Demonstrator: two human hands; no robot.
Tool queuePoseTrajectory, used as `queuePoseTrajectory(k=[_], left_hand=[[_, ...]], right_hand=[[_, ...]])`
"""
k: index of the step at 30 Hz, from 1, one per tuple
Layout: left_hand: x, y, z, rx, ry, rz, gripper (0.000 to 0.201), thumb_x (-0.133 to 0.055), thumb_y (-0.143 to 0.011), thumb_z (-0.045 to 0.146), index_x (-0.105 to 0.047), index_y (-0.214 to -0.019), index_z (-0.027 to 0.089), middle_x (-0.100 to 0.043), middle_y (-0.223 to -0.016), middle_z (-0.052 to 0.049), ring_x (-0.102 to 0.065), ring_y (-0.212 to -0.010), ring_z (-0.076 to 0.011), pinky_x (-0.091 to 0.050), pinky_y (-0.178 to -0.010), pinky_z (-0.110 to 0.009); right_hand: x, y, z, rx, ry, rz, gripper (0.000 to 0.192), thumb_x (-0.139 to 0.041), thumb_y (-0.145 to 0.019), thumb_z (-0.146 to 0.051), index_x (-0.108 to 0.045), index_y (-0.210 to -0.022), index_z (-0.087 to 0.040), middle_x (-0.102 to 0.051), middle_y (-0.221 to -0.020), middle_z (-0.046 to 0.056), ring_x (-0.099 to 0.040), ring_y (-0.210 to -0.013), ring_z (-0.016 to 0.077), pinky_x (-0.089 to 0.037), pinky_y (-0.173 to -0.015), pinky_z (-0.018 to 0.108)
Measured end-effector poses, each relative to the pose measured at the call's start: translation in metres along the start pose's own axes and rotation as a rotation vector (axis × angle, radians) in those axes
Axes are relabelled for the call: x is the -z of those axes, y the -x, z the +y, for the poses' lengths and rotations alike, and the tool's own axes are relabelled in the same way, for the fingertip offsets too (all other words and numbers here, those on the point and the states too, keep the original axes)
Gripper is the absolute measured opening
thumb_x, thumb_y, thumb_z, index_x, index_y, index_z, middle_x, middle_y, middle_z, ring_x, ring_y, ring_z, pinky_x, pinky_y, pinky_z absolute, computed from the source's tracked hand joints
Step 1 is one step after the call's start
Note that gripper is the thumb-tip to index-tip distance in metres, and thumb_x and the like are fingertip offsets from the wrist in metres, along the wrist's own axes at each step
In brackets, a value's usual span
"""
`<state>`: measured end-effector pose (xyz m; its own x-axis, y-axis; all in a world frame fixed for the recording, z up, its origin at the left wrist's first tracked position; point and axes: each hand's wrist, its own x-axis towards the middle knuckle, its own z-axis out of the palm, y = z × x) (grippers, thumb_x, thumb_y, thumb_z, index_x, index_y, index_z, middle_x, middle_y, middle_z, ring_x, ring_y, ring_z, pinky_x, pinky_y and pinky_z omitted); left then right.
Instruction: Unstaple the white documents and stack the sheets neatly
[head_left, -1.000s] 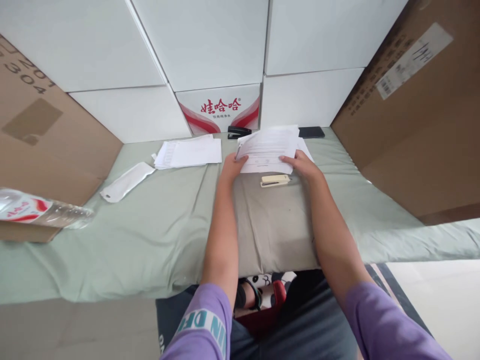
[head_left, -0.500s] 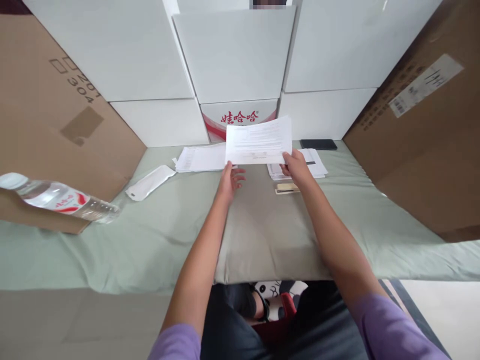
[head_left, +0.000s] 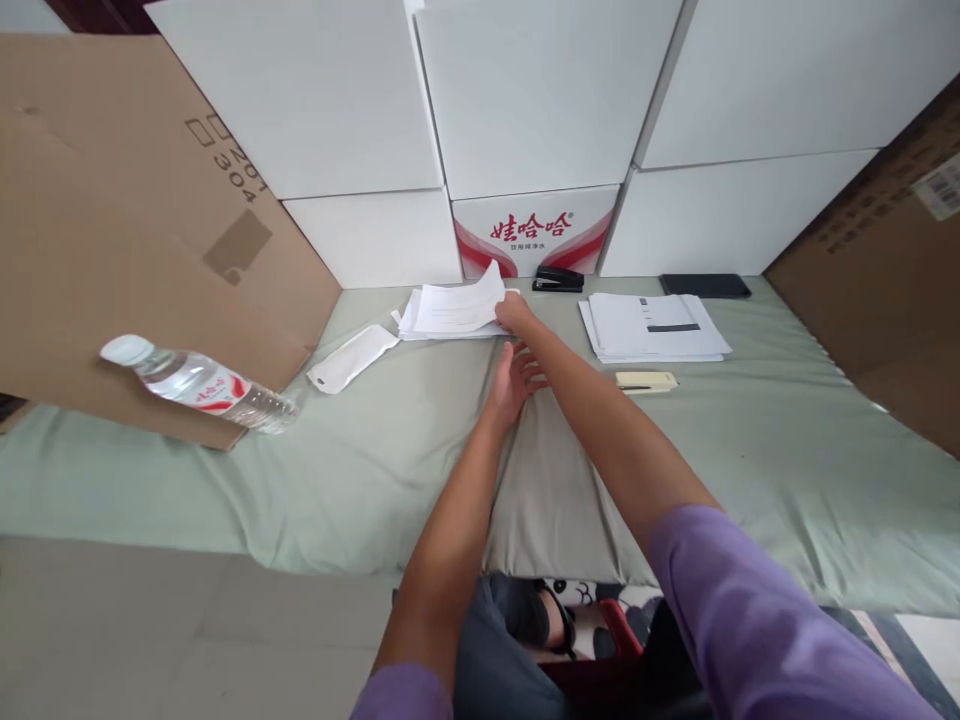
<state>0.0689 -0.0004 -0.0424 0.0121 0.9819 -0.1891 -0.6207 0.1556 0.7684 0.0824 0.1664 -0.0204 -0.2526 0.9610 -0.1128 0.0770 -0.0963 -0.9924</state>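
Note:
My right hand (head_left: 515,312) reaches across to the left and pinches the edge of a printed sheet (head_left: 469,298) that curls up over the left paper stack (head_left: 442,322). Beneath my right forearm, my left hand (head_left: 511,378) hovers with fingers spread just above the grey pad (head_left: 559,480), holding nothing. A second paper stack (head_left: 651,328) lies to the right, with a cream stapler (head_left: 646,381) in front of it.
A black stapler (head_left: 558,279) and a dark phone (head_left: 705,286) sit at the back by white boxes (head_left: 525,100). A white plastic sleeve (head_left: 352,358) and a water bottle (head_left: 202,384) lie left, against a brown carton (head_left: 127,220). Green cloth (head_left: 750,440) covers the surface.
My right hand carried the sheet from the middle over to the left stack. My left hand let go of it and dropped back toward the pad. The view shifted left.

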Motion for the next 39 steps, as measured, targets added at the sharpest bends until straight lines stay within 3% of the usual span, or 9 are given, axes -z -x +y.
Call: queuePoseTrajectory(k=[5,11,18,21,24,26,29,34,39], left_hand=[[0.001,-0.002,-0.005,-0.013,-0.069,-0.055,0.052,-0.062,-0.085,0.071,-0.066,-0.102,0.021,-0.071,-0.094,-0.008,-0.068,-0.078,-0.0195,-0.052,-0.065,-0.031],[0.003,-0.006,-0.014,-0.092,-0.284,-0.109,0.051,-0.070,-0.081,0.066,-0.048,-0.068,0.021,-0.047,-0.054,0.004,-0.044,-0.045,-0.0089,-0.030,-0.045,-0.024],[0.000,0.005,-0.009,-0.185,-0.441,-0.123,0.046,-0.067,-0.085,0.055,-0.042,-0.064,0.023,-0.042,-0.052,0.005,-0.039,-0.044,-0.0089,-0.028,-0.045,-0.025],[0.010,0.001,0.001,-0.347,-0.665,-0.012,0.032,-0.064,-0.089,0.048,-0.052,-0.071,0.023,-0.056,-0.063,0.001,-0.053,-0.057,-0.0147,-0.042,-0.057,-0.027],[0.029,-0.021,0.019,-0.560,-1.051,0.171,0.014,-0.068,-0.086,0.036,-0.065,-0.090,0.024,-0.072,-0.100,-0.010,-0.066,-0.104,-0.0268,-0.049,-0.096,-0.039],[0.040,-0.041,0.033,-0.595,-1.279,0.209,0.038,-0.073,-0.080,0.030,-0.067,-0.117,0.023,-0.065,-0.137,-0.016,-0.050,-0.140,-0.0345,-0.032,-0.119,-0.050],[0.051,-0.066,0.048,-0.475,-1.628,0.160,0.056,-0.067,-0.087,0.034,-0.057,-0.142,0.024,-0.049,-0.159,-0.013,-0.034,-0.154,-0.0327,-0.008,-0.128,-0.057],[0.056,-0.070,0.054,-0.450,-1.878,0.197,0.040,-0.043,-0.103,0.038,-0.065,-0.134,0.027,-0.066,-0.143,-0.010,-0.057,-0.137,-0.0281,-0.030,-0.120,-0.047],[0.055,-0.063,0.058,-0.658,-1.672,0.496,0.032,-0.043,-0.102,0.034,-0.072,-0.097,0.023,-0.077,-0.097,-0.012,-0.070,-0.095,-0.0258,-0.047,-0.084,-0.034]], right_hand=[[0.014,0.017,0.002,0.062,0.324,0.251,0.032,-0.069,-0.076,-0.018,-0.055,-0.105,-0.018,-0.067,-0.108,0.020,-0.058,-0.122,0.0371,-0.043,-0.107,0.055],[0.052,0.081,0.022,0.160,0.593,0.432,0.021,-0.043,-0.095,-0.035,-0.060,-0.100,-0.022,-0.072,-0.092,0.011,-0.065,-0.093,0.0270,-0.048,-0.090,0.040],[0.057,0.117,0.046,0.122,0.779,0.406,0.022,-0.045,-0.095,-0.037,-0.062,-0.089,-0.024,-0.072,-0.088,0.007,-0.061,-0.079,0.0219,-0.035,-0.069,0.029],[0.055,0.115,0.045,0.119,0.823,0.390,0.022,-0.046,-0.096,-0.035,-0.064,-0.092,-0.024,-0.072,-0.090,0.008,-0.061,-0.082,0.0228,-0.034,-0.069,0.029],[0.054,0.113,0.045,0.124,0.850,0.391,0.024,-0.044,-0.097,-0.034,-0.065,-0.094,-0.023,-0.072,-0.090,0.009,-0.062,-0.084,0.0233,-0.033,-0.069,0.030],[0.053,0.113,0.046,0.133,0.858,0.391,0.026,-0.044,-0.098,-0.035,-0.066,-0.096,-0.023,-0.073,-0.089,0.009,-0.062,-0.083,0.0229,-0.033,-0.068,0.030],[0.052,0.114,0.046,0.137,0.855,0.410,0.027,-0.043,-0.099,-0.034,-0.067,-0.097,-0.022,-0.073,-0.089,0.008,-0.062,-0.081,0.0211,-0.033,-0.068,0.029],[0.052,0.113,0.047,0.128,0.818,0.422,0.026,-0.046,-0.098,-0.033,-0.069,-0.097,-0.021,-0.072,-0.085,0.006,-0.060,-0.078,0.0187,-0.033,-0.069,0.028],[0.052,0.111,0.051,0.251,0.622,0.382,0.027,-0.047,-0.097,-0.035,-0.069,-0.093,-0.020,-0.070,-0.081,0.004,-0.059,-0.074,0.0169,-0.042,-0.074,0.029]])
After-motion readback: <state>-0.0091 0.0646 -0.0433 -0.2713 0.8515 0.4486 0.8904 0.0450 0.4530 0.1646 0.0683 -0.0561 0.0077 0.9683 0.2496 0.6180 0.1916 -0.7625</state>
